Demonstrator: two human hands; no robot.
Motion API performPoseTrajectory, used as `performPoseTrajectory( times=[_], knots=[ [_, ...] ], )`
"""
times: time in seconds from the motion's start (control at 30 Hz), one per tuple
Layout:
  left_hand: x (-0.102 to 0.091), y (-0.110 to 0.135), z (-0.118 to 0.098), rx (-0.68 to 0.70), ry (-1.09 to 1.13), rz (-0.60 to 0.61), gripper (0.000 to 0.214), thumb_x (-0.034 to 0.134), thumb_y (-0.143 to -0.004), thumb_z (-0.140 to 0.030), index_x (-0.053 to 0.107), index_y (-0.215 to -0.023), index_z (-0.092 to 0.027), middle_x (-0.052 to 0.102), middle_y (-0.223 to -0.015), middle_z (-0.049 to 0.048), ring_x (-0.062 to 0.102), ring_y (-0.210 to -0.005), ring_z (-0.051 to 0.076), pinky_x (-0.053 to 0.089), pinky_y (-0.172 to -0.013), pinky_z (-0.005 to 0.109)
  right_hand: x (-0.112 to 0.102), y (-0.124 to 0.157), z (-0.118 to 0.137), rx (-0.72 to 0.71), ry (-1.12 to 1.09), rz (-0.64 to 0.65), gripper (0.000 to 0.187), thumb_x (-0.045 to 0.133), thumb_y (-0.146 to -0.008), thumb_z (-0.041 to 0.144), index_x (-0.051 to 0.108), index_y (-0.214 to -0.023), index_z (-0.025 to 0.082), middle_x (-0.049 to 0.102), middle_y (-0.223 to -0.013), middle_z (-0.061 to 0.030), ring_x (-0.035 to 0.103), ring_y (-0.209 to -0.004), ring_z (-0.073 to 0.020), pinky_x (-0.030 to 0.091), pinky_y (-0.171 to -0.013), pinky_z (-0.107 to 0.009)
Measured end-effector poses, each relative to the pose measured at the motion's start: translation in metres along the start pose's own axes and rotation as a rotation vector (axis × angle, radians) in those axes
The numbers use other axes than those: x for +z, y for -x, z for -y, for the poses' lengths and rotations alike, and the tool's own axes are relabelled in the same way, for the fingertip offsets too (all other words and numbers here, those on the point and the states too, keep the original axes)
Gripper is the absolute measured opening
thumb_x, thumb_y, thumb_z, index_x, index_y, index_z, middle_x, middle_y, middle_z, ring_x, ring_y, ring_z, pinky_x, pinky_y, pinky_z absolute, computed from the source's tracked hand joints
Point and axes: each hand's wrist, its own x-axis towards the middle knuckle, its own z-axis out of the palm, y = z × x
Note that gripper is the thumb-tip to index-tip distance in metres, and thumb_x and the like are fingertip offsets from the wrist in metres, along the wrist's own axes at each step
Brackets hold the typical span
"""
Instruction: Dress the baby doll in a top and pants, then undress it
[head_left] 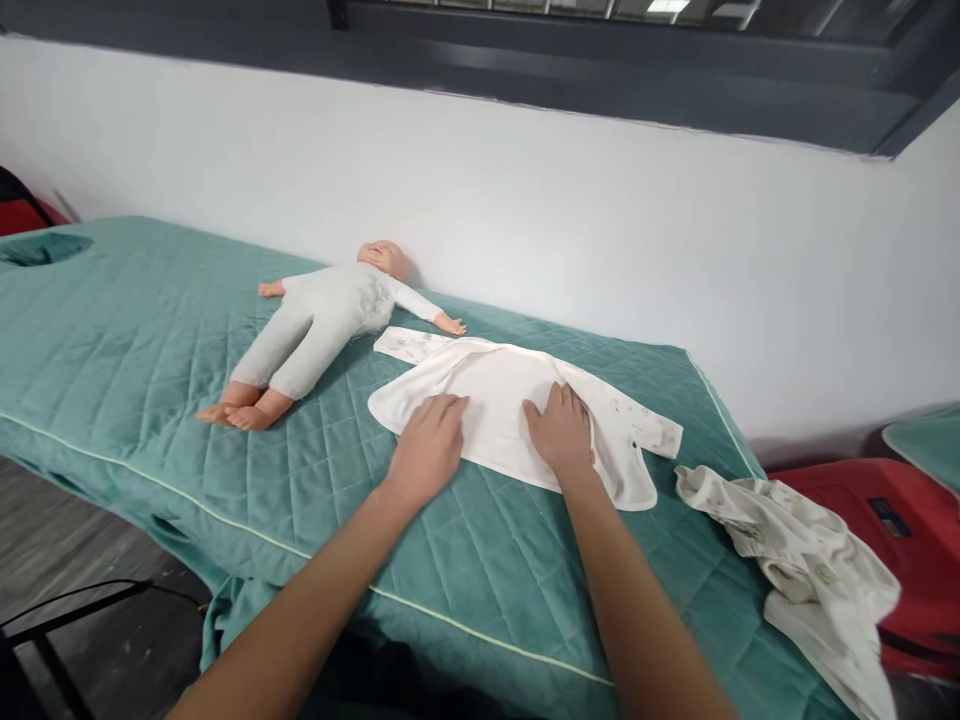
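Observation:
A small white baby shirt [504, 405] with a faint print on its sleeves lies spread open on the green quilted cover. My left hand [431, 440] rests flat on its lower left part, fingers stretched out. On the right side of the same shirt, my right hand [561, 428] lies palm down with its fingers extended. Neither hand grips the cloth. Beyond my left hand, a baby doll [330, 310] in a white cloth body lies on its back, its head toward the wall. One doll hand is close to the shirt's left sleeve.
A crumpled printed baby garment [806, 560] hangs over the right edge of the bed [480, 560]. Past that edge stands a red plastic object [885, 520]. The white wall [570, 220] borders the far side. A round hole [45, 250] is in the cover at far left.

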Motion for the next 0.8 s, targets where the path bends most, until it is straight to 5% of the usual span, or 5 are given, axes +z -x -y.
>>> performPoseTrajectory(
  times=[0.1, 0.23, 0.4, 0.57, 0.8],
  knots=[
    [0.015, -0.019, -0.01, 0.101, -0.021, 0.149, 0.042, 0.042, -0.096, -0.014, 0.055, -0.135, -0.009, 0.058, -0.14, 0.0165, 0.049, -0.134, 0.027, 0.039, -0.116, 0.042, 0.001, -0.013, 0.006, 0.09, 0.016, -0.043, 0.063, 0.04, -0.099, 0.041, 0.041, -0.147, 0.001, 0.045, -0.153, -0.0235, 0.04, -0.143, -0.0363, 0.027, -0.118, -0.046],
    [0.042, -0.061, -0.009, -0.012, -0.055, 0.292, 0.046, 0.038, -0.101, -0.028, 0.052, -0.139, -0.005, 0.048, -0.153, 0.0199, 0.04, -0.145, 0.03, 0.032, -0.121, 0.044, 0.003, -0.022, 0.008, 0.165, -0.005, -0.111, 0.06, 0.042, -0.097, 0.041, 0.045, -0.142, 0.001, 0.052, -0.144, -0.0245, 0.048, -0.133, -0.0384, 0.033, -0.113, -0.047],
    [0.062, -0.108, 0.01, -0.17, 0.056, 0.358, 0.064, 0.038, -0.101, -0.039, 0.028, -0.158, -0.012, 0.034, -0.162, 0.0181, 0.031, -0.151, 0.033, 0.03, -0.122, 0.049, 0.008, -0.025, 0.002, 0.189, -0.022, -0.258, 0.066, 0.051, -0.091, 0.038, 0.037, -0.146, 0.005, 0.044, -0.146, -0.026, 0.048, -0.129, -0.0393, 0.035, -0.11, -0.047],
    [0.066, -0.118, 0.021, -0.292, 0.221, 0.242, 0.07, 0.043, -0.098, -0.032, 0.016, -0.162, -0.02, 0.029, -0.165, 0.0154, 0.027, -0.153, 0.034, 0.035, -0.121, 0.05, 0.011, -0.028, -0.001, 0.227, -0.049, -0.278, 0.069, 0.053, -0.088, 0.04, 0.034, -0.146, 0.006, 0.043, -0.144, -0.0272, 0.049, -0.127, -0.0413, 0.036, -0.107, -0.051],
    [0.068, -0.119, 0.03, -0.279, 0.228, 0.02, 0.037, 0.053, -0.088, -0.015, 0.05, -0.125, -0.014, 0.051, -0.136, 0.0195, 0.043, -0.139, 0.034, 0.039, -0.116, 0.052, 0.007, -0.035, -0.007, 0.35, -0.186, -0.231, 0.06, 0.057, -0.083, 0.039, 0.042, -0.132, 0.007, 0.053, -0.133, -0.0275, 0.05, -0.127, -0.0399, 0.035, -0.109, -0.051]
  ],
)
